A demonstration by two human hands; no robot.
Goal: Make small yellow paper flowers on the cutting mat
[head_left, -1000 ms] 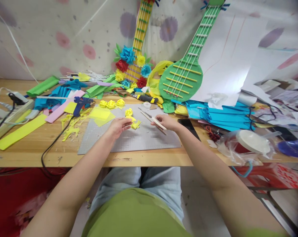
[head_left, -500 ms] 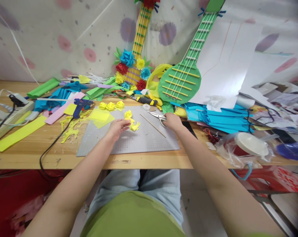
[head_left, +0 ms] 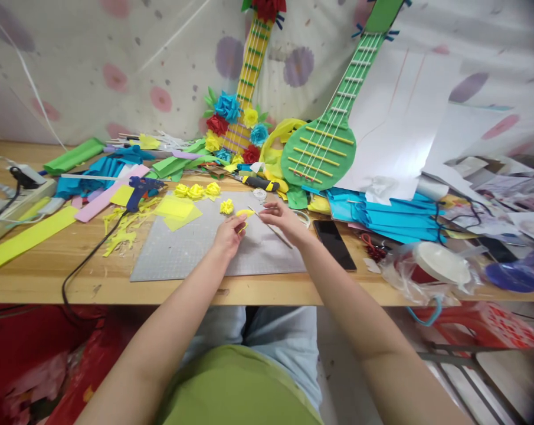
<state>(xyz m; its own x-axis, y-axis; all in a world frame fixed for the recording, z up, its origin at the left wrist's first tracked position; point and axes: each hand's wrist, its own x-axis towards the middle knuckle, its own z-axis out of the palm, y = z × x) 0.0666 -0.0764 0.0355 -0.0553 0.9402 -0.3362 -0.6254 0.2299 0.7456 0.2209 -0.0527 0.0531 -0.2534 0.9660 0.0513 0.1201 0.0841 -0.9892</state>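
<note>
My left hand [head_left: 228, 237] is closed, pinching a curled piece of yellow paper [head_left: 248, 213] over the grey cutting mat [head_left: 173, 265]. To its right my right hand [head_left: 282, 221] is bent round the scissors [head_left: 255, 211], which it mostly hides; their blades point left at the paper. Beneath the right hand a thin wooden stick [head_left: 282, 237] lies on the mat. One yellow paper flower [head_left: 226, 206] sits just behind my left hand. Further back stand several more yellow flowers [head_left: 196, 191], and yellow paper sheets [head_left: 178, 211] lie at the mat's left.
A blue glue gun [head_left: 138, 192] with a black cord lies left of the mat, among yellow scraps [head_left: 124, 233]. A phone [head_left: 335, 245] is at the right. Behind stand a green paper lute [head_left: 320, 153] and a yellow one [head_left: 251, 65] with flowers. A bagged tub [head_left: 439, 262] is far right.
My right hand has lifted the scissors and moved left toward my left hand. The left hand has shifted right with the yellow paper, away from the flower. The phone shows more fully.
</note>
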